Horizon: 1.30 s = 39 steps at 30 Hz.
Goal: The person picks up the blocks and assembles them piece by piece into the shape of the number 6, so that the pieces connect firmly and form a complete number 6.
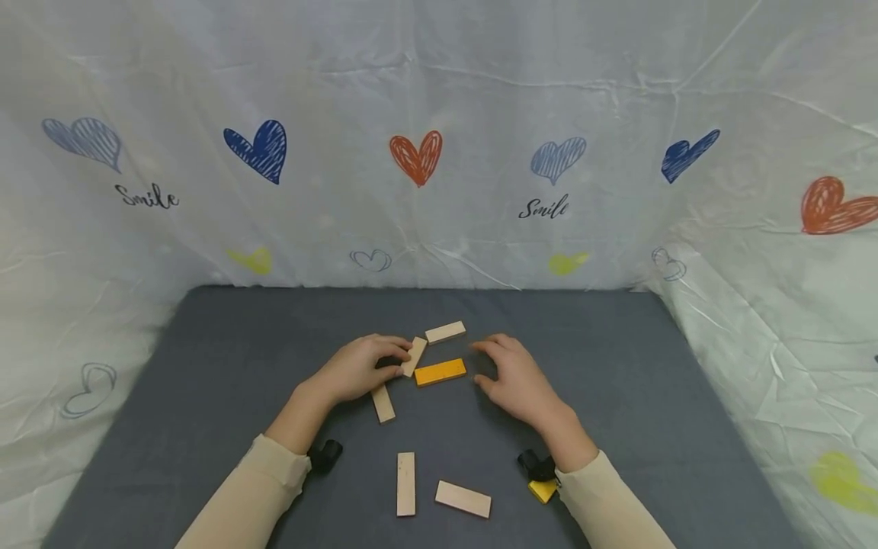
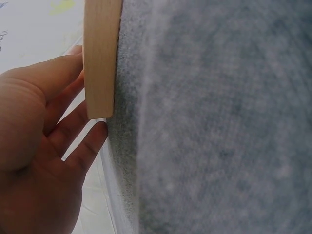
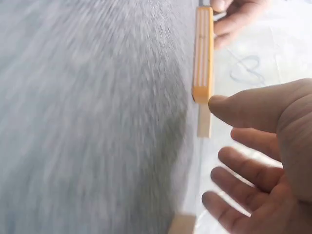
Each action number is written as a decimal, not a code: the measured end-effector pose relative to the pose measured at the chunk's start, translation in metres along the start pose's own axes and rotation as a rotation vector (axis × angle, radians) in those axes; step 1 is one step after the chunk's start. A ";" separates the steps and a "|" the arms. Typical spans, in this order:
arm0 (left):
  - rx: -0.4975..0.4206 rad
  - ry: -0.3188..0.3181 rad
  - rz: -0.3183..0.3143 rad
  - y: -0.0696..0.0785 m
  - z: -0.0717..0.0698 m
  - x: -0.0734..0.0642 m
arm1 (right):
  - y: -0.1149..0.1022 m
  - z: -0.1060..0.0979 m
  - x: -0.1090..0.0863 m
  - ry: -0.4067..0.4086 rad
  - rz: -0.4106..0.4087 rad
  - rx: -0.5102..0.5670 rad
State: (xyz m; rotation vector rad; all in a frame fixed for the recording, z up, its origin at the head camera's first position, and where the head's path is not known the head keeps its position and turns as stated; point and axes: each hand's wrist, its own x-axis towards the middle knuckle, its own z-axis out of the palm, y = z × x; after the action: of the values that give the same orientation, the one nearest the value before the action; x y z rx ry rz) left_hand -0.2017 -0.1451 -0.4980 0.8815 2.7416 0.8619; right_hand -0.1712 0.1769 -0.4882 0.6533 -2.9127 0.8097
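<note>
My left hand (image 1: 357,367) pinches a pale wooden block (image 1: 414,356), with thumb and fingertips at its left side. A second pale block (image 1: 383,404) lies just below this hand; in the left wrist view, a plain block (image 2: 101,63) hides the thumb tip. To the right of the pinched block lies an orange-yellow block (image 1: 440,372), its grooved side showing in the right wrist view. My right hand (image 1: 521,381) is beside its right end, fingers spread and loosely bent, holding nothing. Another pale block (image 1: 446,332) lies behind the orange-yellow one.
Nearer the front of the dark grey table (image 1: 617,488) lie two pale blocks, one lengthwise (image 1: 406,484) and one slanted (image 1: 463,499). A yellow block (image 1: 543,490) is partly covered by the right wrist's black camera (image 1: 536,463). White cloth with printed hearts (image 1: 416,158) hangs behind.
</note>
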 end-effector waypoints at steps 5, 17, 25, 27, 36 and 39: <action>0.002 0.015 0.007 0.002 -0.004 0.001 | 0.009 -0.019 -0.009 0.002 0.080 -0.003; 0.006 0.013 -0.003 -0.002 -0.002 0.001 | 0.033 -0.047 -0.043 -0.058 0.186 0.034; -0.002 0.014 0.003 -0.001 -0.001 0.001 | 0.046 -0.044 -0.065 -0.090 0.231 0.055; -0.001 0.012 0.004 0.000 -0.001 0.002 | 0.048 -0.044 -0.067 -0.089 0.233 0.056; -0.010 0.002 -0.020 0.000 0.000 -0.002 | 0.045 -0.040 -0.067 -0.092 0.226 0.087; -0.015 -0.002 -0.022 0.000 0.000 -0.002 | 0.043 -0.038 -0.065 -0.094 0.220 0.079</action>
State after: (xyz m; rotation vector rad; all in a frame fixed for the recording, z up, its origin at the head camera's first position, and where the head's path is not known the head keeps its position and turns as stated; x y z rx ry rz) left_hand -0.2002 -0.1460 -0.4982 0.8475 2.7339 0.8763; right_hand -0.1323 0.2540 -0.4863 0.3890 -3.0915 0.9447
